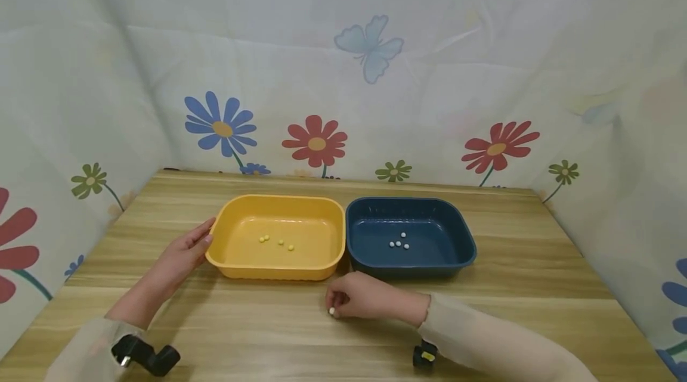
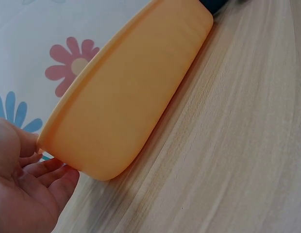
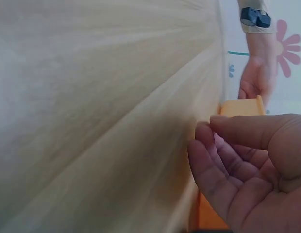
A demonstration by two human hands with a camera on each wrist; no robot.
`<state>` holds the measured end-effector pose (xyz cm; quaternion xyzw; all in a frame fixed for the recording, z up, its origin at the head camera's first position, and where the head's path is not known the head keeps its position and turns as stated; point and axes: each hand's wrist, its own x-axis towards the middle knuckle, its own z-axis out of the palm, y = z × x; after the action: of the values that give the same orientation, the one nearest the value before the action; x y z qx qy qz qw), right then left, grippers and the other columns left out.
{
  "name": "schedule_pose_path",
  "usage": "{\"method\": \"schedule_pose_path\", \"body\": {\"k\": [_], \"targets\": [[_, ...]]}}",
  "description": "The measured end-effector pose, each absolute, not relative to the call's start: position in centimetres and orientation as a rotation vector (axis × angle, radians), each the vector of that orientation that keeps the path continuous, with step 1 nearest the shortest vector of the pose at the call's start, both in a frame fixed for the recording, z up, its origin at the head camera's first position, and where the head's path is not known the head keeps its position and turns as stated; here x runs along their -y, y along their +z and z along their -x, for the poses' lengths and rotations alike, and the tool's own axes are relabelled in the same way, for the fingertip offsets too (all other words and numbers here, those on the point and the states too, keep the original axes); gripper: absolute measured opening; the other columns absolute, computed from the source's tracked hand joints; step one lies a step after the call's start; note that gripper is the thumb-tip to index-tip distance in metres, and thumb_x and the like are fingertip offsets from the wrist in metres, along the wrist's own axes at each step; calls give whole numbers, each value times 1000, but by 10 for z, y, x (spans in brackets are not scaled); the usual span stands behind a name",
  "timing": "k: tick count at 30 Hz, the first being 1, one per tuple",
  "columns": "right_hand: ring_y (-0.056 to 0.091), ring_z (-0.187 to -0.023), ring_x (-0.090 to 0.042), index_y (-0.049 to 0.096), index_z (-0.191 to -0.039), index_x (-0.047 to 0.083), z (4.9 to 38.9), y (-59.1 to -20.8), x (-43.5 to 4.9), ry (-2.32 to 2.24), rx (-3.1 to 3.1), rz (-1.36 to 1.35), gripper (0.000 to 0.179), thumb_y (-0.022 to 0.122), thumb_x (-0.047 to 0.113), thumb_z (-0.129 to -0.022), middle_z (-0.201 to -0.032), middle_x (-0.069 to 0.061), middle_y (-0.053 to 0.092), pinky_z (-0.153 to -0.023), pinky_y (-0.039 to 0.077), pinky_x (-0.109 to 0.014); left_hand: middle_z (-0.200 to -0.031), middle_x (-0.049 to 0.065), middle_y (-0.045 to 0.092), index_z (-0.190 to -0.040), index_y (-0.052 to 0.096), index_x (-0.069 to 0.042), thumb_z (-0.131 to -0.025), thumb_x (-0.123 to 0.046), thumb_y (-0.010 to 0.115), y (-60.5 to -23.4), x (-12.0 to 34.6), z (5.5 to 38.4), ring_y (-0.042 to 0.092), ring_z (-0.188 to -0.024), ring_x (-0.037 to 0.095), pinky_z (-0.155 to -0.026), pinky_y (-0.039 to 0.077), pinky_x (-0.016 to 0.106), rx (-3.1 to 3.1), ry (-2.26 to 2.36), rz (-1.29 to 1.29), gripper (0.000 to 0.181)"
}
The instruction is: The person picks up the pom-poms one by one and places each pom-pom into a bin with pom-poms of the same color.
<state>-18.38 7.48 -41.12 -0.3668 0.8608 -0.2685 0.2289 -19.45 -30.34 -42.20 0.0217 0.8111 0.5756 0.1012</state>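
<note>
My left hand [image 1: 185, 257] grips the left end of a yellow plastic tray [image 1: 276, 273], its thumb at the rim and its fingers against the outer wall. In the left wrist view, that hand [image 2: 31, 179] touches the tray's corner. In front of the trays, my right hand [image 1: 365, 297] pinches a small whitish bead [image 1: 332, 311] at its fingertips, just over the table. The right wrist view shows its thumb and fingers [image 3: 209, 165] drawn together, but the bead is hidden there. Several small yellow beads [image 1: 281, 242] lie on the yellow tray's floor.
A dark blue tray [image 1: 413, 272] stands against the yellow tray's right side, with several pale beads [image 1: 398, 244] in it. Both sit on a wood-grain table [image 1: 257, 328]. Behind hangs a white cloth [image 1: 257, 60] printed with flowers and a butterfly.
</note>
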Motion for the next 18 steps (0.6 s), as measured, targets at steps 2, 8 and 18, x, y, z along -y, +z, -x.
{"method": "schedule_pose_path", "body": {"k": [2,8,18], "targets": [[51,-74,5,71,-91,10,182,-407,-84,-764,-2336,997,3,75,9,-92,-81,5,67,-73,47,-13,-168,33,10,-163,8,1,-112,-30,38,-423,303,195,41,-109,-30,-89,45,1,-2378,1726,-69,66],[57,-77,1,72,-97,5,182,-380,-117,-889,-2185,910,6,73,7,-92,-86,0,71,-72,52,-15,-168,32,9,-163,9,1,-112,-34,39,-423,302,195,41,-109,-31,-88,45,0,-2376,1731,-79,69],[63,-78,-11,70,-103,-1,201,-325,-171,-921,-2162,764,10,69,6,-96,-89,-10,71,-75,60,-26,-168,32,7,-163,8,1,-111,-35,40,-422,302,194,38,-101,-35,-86,44,-1,-2379,1713,-74,70]]}}
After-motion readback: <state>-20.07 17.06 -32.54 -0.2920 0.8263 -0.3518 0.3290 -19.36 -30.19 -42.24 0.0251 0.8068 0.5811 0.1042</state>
